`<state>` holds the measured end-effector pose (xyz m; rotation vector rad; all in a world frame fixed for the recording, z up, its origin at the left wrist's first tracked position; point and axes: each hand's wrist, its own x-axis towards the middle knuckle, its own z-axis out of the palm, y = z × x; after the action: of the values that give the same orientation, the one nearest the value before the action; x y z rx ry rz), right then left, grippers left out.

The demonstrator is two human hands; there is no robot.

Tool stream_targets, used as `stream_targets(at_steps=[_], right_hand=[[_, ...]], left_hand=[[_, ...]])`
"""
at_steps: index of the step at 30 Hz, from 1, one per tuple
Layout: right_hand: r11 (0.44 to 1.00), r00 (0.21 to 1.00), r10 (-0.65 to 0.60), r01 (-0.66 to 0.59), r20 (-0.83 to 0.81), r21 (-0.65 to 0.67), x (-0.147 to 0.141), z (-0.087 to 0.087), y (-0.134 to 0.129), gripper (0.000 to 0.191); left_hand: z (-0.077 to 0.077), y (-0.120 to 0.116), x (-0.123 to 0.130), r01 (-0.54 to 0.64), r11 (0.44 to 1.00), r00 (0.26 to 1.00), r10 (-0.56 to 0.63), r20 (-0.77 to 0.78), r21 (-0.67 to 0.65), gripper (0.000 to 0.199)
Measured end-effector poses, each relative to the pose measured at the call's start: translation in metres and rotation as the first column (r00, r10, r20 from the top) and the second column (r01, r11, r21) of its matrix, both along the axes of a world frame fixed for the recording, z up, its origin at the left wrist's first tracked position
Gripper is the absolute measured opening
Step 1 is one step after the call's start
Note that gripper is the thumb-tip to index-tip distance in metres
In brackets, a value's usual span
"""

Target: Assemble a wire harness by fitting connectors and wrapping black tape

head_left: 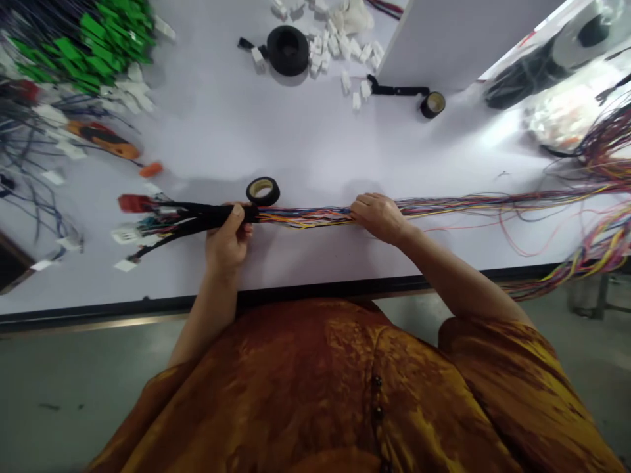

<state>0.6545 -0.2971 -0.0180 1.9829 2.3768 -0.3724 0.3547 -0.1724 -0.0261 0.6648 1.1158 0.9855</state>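
Note:
My left hand (228, 244) is wrapped round the black-taped part (197, 217) of a wire harness, thumb on top. Red and white connectors (134, 203) hang off its branches at the left. A roll of black tape (263, 191) touches the harness just right of my left hand. Loose coloured wires (305, 215) run rightward from the taped part. Farther along, my right hand (377, 215) is closed over the wire bundle, its fingertips hidden beneath or behind the wires.
Green connectors (98, 49) and an orange-black tool (104, 138) lie at the left. White connectors (330, 49), a large black roll (288, 50) and a small tape roll (432, 104) are farther back. More wires (596, 243) spread at the right, beyond the table's front edge (315, 289).

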Motion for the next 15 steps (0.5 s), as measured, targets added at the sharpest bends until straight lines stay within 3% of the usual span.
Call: stream_targets(at_steps=[6, 9, 12, 15], right_hand=[[0.999, 0.996, -0.051, 0.05, -0.078, -0.016, 0.002, -0.001, -0.002, 0.03], [0.985, 0.978, -0.12, 0.139, -0.172, 0.101, -0.004, 0.009, -0.002, 0.034], [0.956, 0.957, -0.127, 0.188, -0.262, 0.226, -0.026, 0.018, 0.002, 0.05], [0.969, 0.947, -0.06, 0.131, -0.315, 0.21, -0.061, 0.023, 0.019, 0.061]], left_hand=[[0.0, 0.0, 0.002, -0.014, 1.0, 0.999, 0.013, 0.052, 0.02, 0.019], [-0.001, -0.001, 0.002, -0.012, 1.0, 0.997, 0.011, 0.077, 0.014, 0.022], [-0.002, -0.001, 0.002, -0.014, 1.0, 0.992, 0.012, 0.126, 0.01, 0.027], [-0.005, -0.001, 0.001, -0.005, 1.0, 0.988, 0.002, 0.152, 0.014, 0.03]])
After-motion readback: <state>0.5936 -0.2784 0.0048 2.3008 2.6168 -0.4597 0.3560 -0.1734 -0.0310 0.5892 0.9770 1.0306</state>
